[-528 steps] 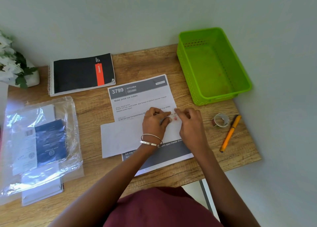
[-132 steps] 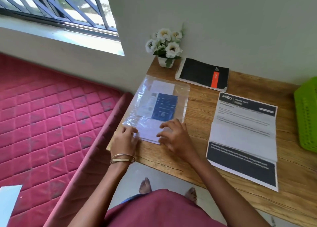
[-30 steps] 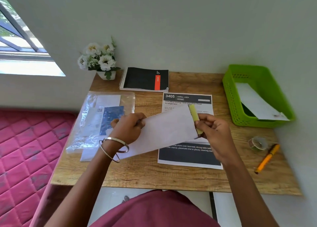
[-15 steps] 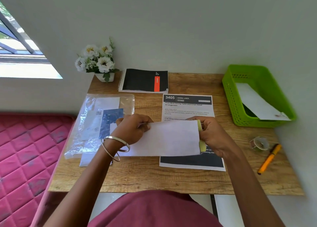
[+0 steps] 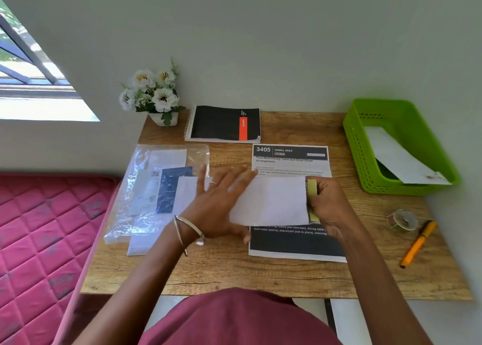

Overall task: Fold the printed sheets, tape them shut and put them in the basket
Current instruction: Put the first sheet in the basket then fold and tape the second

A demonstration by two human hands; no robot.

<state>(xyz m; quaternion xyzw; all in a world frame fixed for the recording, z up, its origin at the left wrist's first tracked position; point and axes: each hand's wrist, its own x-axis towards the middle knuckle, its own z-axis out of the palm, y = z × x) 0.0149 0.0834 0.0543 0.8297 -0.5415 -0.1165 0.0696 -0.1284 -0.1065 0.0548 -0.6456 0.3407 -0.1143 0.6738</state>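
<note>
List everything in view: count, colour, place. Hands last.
table: 1, wood, against wall
basket: 1, green, far right
folded sheet: 1, white, in basket
printed sheet: 1, flat, table centre
white sheet: 1, on printed sheet
yellow strip: 1, sheet's right edge
notebook: 1, black, far centre
flowers: 1 pot, white, far left
plastic bag: 1, clear, left
tape roll: 1, right
pen: 1, orange, right
left hand: flat on white sheet
right hand: grips yellow strip
</note>
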